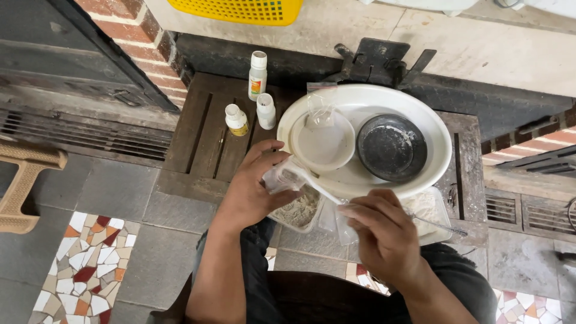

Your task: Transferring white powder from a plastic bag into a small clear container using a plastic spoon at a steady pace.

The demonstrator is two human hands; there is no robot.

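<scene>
My left hand (255,183) grips a small clear plastic bag (282,175) held open above a clear tub of grey-white powder (300,210). My right hand (381,231) holds a white plastic spoon (312,183) by its handle, with the spoon's bowl reaching into the bag's mouth. Both hands hover just in front of a large white basin (432,129) on a dark wooden stand. Inside the basin sit a smaller white bowl (324,147) and a black round dish (391,147).
Three small white bottles (258,75) stand on the wooden slats (201,138) left of the basin. A second clear tub of white powder (429,207) lies under my right hand. A tan plastic stool (24,180) is at far left, a yellow basket (240,9) at top.
</scene>
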